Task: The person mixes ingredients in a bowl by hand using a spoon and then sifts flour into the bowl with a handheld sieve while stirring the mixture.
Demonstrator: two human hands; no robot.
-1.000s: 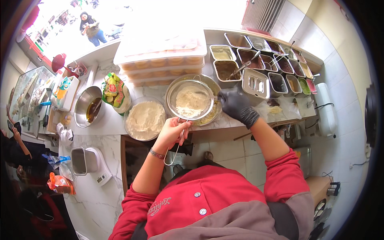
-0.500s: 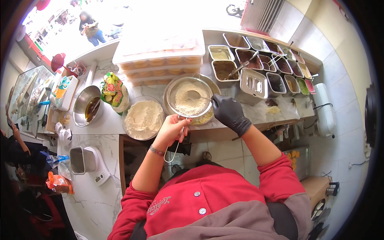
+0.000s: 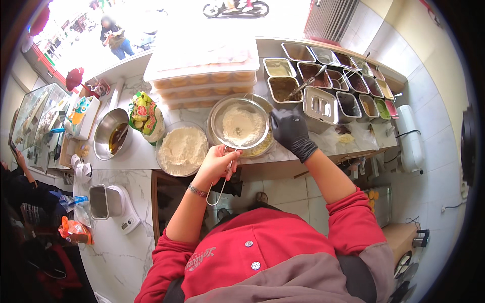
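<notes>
My bare left hand (image 3: 219, 164) is closed around the wire handle of a round metal sieve (image 3: 216, 132). White flour (image 3: 242, 123) lies heaped in it, with a small dent in the middle. The sieve sits over a wider metal bowl (image 3: 271, 104), whose pale crumbly contents show at the lower right. My right hand (image 3: 293, 134), in a black glove, is at the right rim of sieve and bowl. Its fingers are curled, and whatever they hold is hidden. Left of the sieve stands a clear bowl of flour (image 3: 182, 150).
Stacked lidded trays (image 3: 202, 83) stand behind the sieve. At the right are several topping tins (image 3: 283, 90) and a lidded tin (image 3: 320, 105). Leftward are a printed bag (image 3: 146, 118), a steel bowl with dark liquid (image 3: 103, 134) and a scale (image 3: 126, 214) bearing a metal tin (image 3: 103, 202).
My right hand has drawn right, off the flour. The spoon that it held in the sieve is out of sight. My left hand has barely moved. A motorbike has come into view outside.
</notes>
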